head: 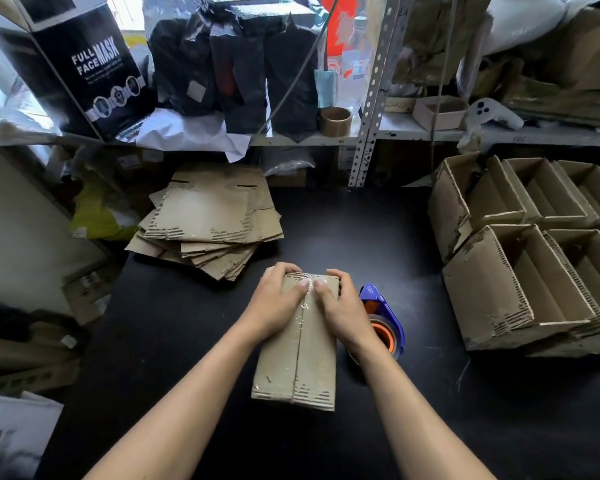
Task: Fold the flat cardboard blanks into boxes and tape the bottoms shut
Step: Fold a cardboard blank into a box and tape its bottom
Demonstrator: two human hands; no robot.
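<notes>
From up here I judge the job to be somewhere in the middle: my left hand (280, 303) and right hand (340, 306) are both on the far end of a folded box (297, 344) lying bottom-up at the middle of the desk (194, 327), fingers curled over its far edge and thumbs pressing beside the clear tape (305, 317) that runs down the centre seam. The tape looks laid along the seam already, so I take this to be the smoothing-down of one box bottom, nearly done. To the right sit finished boxes (520, 271), open tops up, packed close together in rows at the desk's edge. To the far left a stack of flat blanks (208, 220) still waits, a fair number by the look of it, so plenty is left. The tape dispenser (383, 317), blue with an orange core, rests just beside the box at my right wrist. The desk is dark and matt. Behind it a metal shelf (371, 98) carries black bags (236, 64), a brown tape roll (335, 121) and a box printed "FULL FACE MASK" (90, 64).
</notes>
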